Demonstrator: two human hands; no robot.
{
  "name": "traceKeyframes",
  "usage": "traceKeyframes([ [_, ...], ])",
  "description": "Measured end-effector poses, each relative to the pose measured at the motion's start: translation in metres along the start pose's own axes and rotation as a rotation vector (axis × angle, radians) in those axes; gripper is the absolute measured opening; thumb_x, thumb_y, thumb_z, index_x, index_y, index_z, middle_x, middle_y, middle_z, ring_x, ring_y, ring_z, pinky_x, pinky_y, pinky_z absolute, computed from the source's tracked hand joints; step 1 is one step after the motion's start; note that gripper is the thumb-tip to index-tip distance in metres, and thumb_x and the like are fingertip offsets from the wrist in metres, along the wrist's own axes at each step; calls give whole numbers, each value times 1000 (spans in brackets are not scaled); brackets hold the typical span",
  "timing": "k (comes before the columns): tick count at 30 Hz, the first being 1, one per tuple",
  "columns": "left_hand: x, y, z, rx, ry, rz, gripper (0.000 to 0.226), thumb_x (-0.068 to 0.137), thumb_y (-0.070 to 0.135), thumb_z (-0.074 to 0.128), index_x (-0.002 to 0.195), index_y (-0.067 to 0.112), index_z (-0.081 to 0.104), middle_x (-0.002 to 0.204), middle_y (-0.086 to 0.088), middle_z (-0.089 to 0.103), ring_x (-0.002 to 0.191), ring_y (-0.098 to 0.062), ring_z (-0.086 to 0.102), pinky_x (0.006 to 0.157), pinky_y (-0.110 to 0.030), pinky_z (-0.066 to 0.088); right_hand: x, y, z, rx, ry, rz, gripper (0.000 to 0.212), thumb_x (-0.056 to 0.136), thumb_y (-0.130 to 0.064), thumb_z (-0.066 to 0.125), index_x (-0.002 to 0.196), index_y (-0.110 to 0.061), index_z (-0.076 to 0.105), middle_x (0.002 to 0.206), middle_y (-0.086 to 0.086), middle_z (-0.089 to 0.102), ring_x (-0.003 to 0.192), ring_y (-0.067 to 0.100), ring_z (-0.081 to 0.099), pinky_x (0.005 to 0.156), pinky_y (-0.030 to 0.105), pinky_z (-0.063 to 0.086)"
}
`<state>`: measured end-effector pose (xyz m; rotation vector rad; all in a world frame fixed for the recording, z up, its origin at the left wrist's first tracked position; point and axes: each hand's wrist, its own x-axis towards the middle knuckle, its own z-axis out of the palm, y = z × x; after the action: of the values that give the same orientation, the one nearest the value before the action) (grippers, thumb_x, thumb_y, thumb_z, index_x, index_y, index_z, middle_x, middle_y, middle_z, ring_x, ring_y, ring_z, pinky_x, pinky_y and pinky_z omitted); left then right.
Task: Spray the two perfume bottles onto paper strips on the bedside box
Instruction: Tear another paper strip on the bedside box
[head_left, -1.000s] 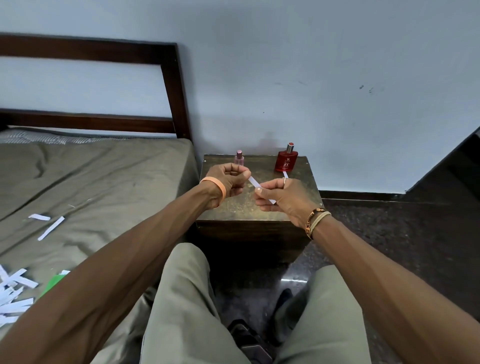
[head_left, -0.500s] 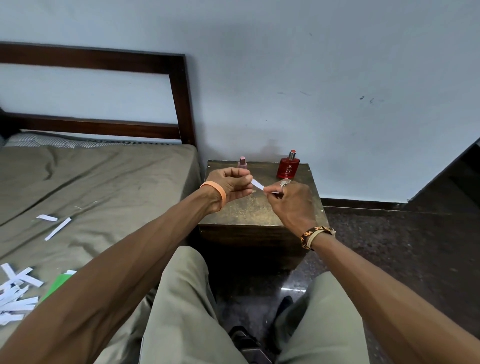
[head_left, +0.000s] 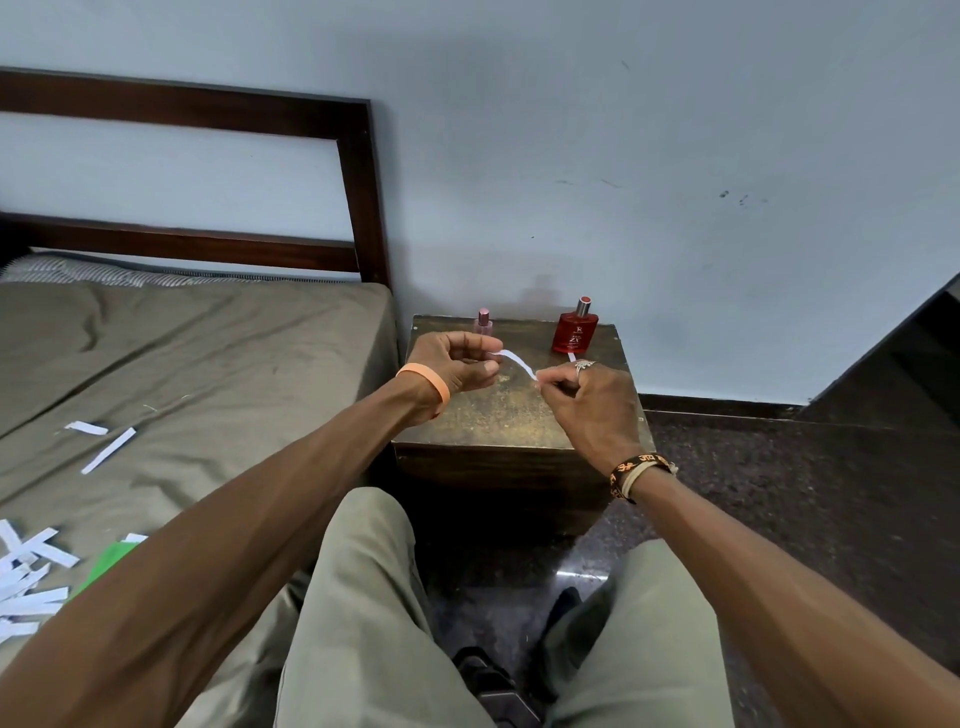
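Two perfume bottles stand at the back of the bedside box (head_left: 511, 421), near the wall. One is a slim pale pink bottle (head_left: 483, 323) with a pink cap. The other is a squat red bottle (head_left: 575, 332) with gold lettering, a silver collar and a red top. They stand apart, both upright.

In front of them a narrow white paper strip (head_left: 517, 361) hangs in a slight curve above the box. The left hand (head_left: 457, 364) pinches one end between curled fingers (head_left: 480, 340) and thumb. The right hand (head_left: 592, 408) pinches the other end the same way.

A second white scrap (head_left: 572, 357) lies just before the red bottle. More strips (head_left: 106, 451) are scattered on the bed (head_left: 218, 353).
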<state>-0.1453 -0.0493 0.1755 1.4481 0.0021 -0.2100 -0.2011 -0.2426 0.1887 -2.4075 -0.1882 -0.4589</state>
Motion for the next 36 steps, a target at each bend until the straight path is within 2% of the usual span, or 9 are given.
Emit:
traceKeyframes([
  [3, 3, 2, -3, 221, 21, 69, 15, 79, -2, 72, 85, 13, 72, 80, -7, 70, 73, -16, 67, 66, -22, 56, 3, -2, 0, 415, -202, 352, 12, 87, -15, 74, 98, -11, 77, 82, -1, 76, 71, 8, 71, 66, 19, 56],
  [6, 11, 7, -3, 392, 28, 130, 14, 80, 7, 74, 79, 21, 71, 79, 0, 70, 74, -9, 64, 66, -19, 55, 4, -6, -1, 977, -354, 785, 17, 91, -8, 67, 105, 2, 69, 91, 15, 75, 73, 19, 72, 68, 27, 61],
  [8, 19, 11, -2, 533, -13, 155, 12, 80, 10, 74, 79, 22, 71, 86, -4, 72, 79, -12, 65, 74, -24, 55, 5, -2, 2, 1079, -392, 904, 18, 92, -8, 65, 107, 2, 67, 92, 16, 73, 74, 21, 70, 72, 30, 59],
  [12, 32, 13, 1, 502, -73, 90, 11, 79, 5, 75, 82, 14, 69, 72, -6, 69, 63, -14, 64, 65, -29, 58, 4, 9, 20, 1016, -368, 989, 15, 92, -10, 66, 104, -2, 67, 81, 9, 67, 68, 15, 62, 74, 29, 55],
  [15, 42, 8, 8, 496, -41, 52, 14, 73, 5, 80, 80, 11, 69, 72, -10, 69, 63, -17, 66, 64, -32, 60, 3, 19, 34, 902, -296, 989, 10, 91, -8, 68, 100, -3, 69, 74, 5, 63, 63, 11, 58, 68, 26, 55],
  [19, 59, -11, 20, 543, -43, 16, 10, 75, 6, 79, 79, 10, 70, 72, -8, 70, 60, -13, 65, 57, -23, 55, 1, 37, 49, 867, -238, 1009, 7, 87, -6, 72, 94, -4, 70, 74, 6, 67, 64, 12, 62, 63, 25, 56],
  [23, 83, -44, 31, 600, -20, 0, 9, 77, 6, 77, 80, 10, 70, 68, 0, 67, 58, -10, 61, 58, -21, 53, 4, 57, 68, 864, -176, 1112, 13, 83, -5, 76, 95, -3, 71, 77, 8, 70, 66, 13, 64, 63, 27, 56],
  [31, 146, -117, 44, 728, -5, -10, 22, 75, 12, 78, 65, 26, 64, 63, 16, 62, 55, 5, 54, 53, -6, 40, 22, 106, 113, 764, -70, 1265, 12, 78, -4, 80, 85, -9, 71, 72, 5, 72, 55, 10, 61, 52, 22, 53],
  [36, 181, -151, 48, 779, -16, -40, 12, 76, 12, 77, 73, 20, 68, 64, 17, 59, 58, 3, 52, 53, -9, 38, 40, 129, 134, 699, -44, 1281, 19, 76, -4, 82, 86, -8, 66, 71, 7, 72, 47, 10, 59, 42, 21, 46],
])
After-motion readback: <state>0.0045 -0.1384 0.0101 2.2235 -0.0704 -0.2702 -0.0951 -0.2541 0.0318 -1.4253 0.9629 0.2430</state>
